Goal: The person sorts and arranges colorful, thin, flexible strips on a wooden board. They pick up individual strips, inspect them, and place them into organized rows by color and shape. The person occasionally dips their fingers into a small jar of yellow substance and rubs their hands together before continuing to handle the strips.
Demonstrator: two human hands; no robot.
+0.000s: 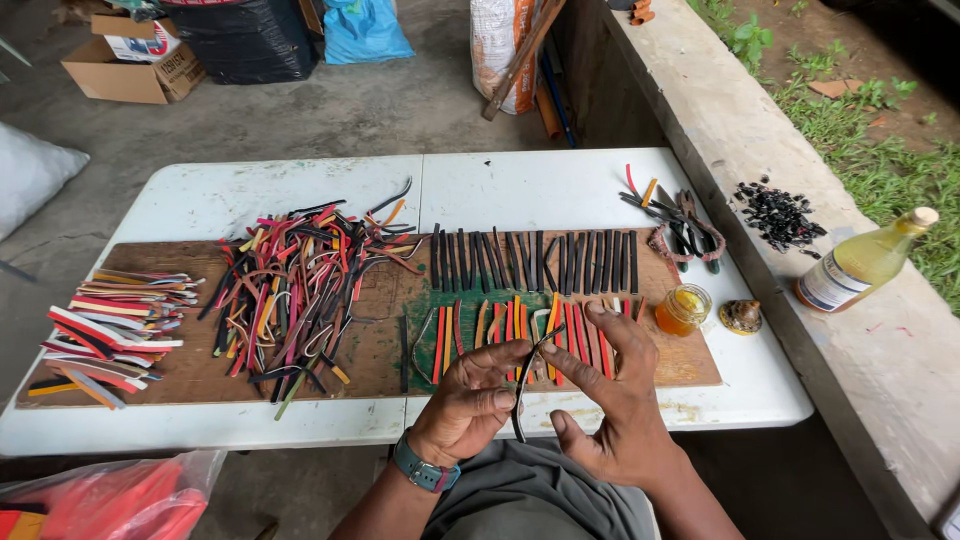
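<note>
Black strip [525, 385], thin and bent, pinched in closed left hand [470, 400] fingertips at lower centre; right hand [620, 395] half open, fingertips on its upper end. Right of them, open small glass jar [683, 309] holds amber liquid. Corked bottle [866, 261] of yellowish liquid lies tilted on concrete ledge [900, 370], far right.
</note>
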